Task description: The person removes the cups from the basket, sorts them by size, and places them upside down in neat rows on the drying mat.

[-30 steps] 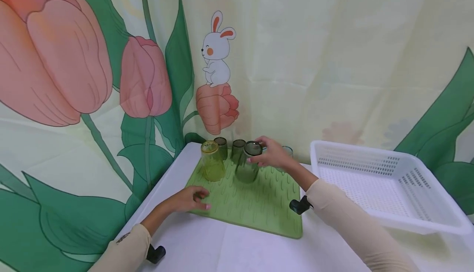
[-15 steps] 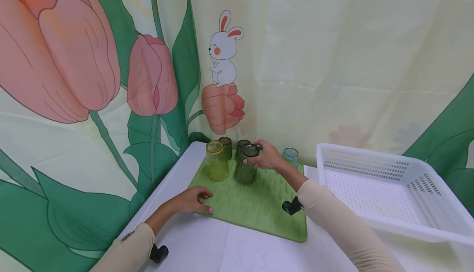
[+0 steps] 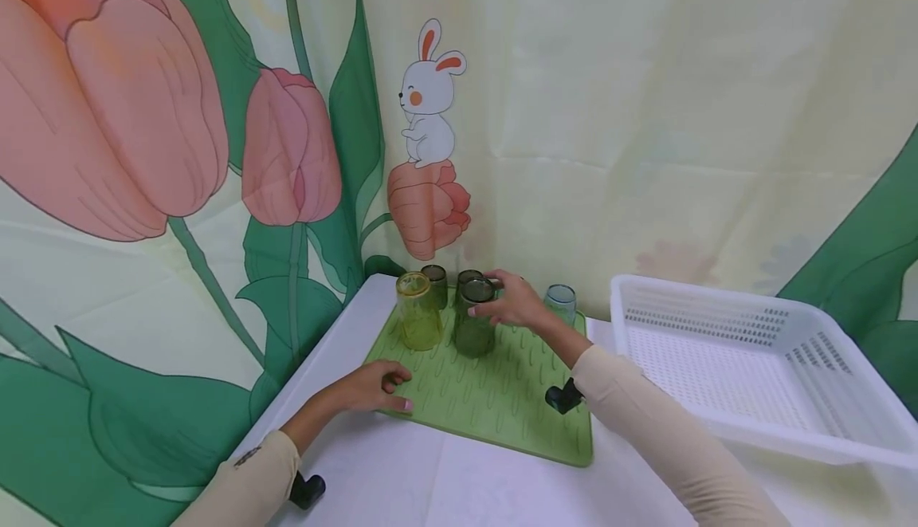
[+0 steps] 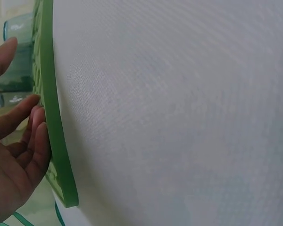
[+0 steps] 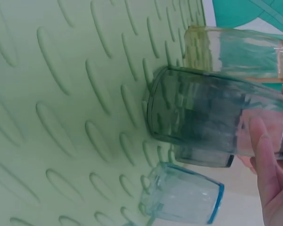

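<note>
My right hand (image 3: 518,301) grips the top of a dark grey glass (image 3: 475,336) between thumb and fingers. The glass stands upright, wider end down, at the green ridged mat (image 3: 502,415). In the right wrist view, the grey glass (image 5: 198,108) has its lower rim right at the ridges. A yellow glass (image 3: 420,321) stands just to its left. My left hand (image 3: 369,386) is by the mat's front left edge, fingers loosely bent and holding nothing. The left wrist view shows its fingertips (image 4: 41,134) right at the mat's green edge.
Behind the held glass are two smaller dark glasses, one at the back left (image 3: 434,284) and one partly hidden (image 3: 468,277). A light blue glass (image 3: 562,304) stands at the mat's back right. Farther right is a white perforated basket (image 3: 760,304). A printed curtain hangs behind the table.
My right hand has brought the grey glass slightly left and down at the mat, close to the yellow glass. The blue glass shows more fully. My left hand has barely moved.
</note>
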### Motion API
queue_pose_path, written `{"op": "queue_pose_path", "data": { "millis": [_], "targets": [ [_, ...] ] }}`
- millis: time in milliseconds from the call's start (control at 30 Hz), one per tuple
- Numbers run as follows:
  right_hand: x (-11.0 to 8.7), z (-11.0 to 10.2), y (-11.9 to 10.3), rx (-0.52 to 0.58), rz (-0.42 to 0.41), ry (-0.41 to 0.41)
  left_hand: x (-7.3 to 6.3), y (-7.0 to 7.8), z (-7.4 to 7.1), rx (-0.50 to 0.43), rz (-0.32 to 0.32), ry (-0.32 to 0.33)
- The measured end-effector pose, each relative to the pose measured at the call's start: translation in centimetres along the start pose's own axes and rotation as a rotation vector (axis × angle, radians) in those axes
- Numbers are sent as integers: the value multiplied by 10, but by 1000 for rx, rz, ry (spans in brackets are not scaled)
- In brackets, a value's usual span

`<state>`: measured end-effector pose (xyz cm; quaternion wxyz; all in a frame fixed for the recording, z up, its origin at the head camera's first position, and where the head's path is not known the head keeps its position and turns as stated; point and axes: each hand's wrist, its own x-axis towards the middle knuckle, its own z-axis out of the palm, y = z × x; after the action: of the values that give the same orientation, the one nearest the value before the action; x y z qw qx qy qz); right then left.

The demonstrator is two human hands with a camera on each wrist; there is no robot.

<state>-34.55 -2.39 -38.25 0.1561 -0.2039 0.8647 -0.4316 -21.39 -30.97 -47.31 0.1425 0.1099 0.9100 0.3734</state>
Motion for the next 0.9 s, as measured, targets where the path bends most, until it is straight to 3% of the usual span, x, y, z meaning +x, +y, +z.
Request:
{"op": "queue_pose_path", "data": {
  "millis": [233,567,733,900],
  "targets": [
    [-14,-10,6,5,-17,48,4,1,-2,19,17,-21],
    [-71,-31,21,-18,-135,76,9,9,-5,-46,111,-32],
    [-112,-36,28,8,-201,121,12,30,-2,-121,234,-59],
    [-149,-48,32,-40,-308,200,11,65,-3,-162,370,-40]
  ]
}}
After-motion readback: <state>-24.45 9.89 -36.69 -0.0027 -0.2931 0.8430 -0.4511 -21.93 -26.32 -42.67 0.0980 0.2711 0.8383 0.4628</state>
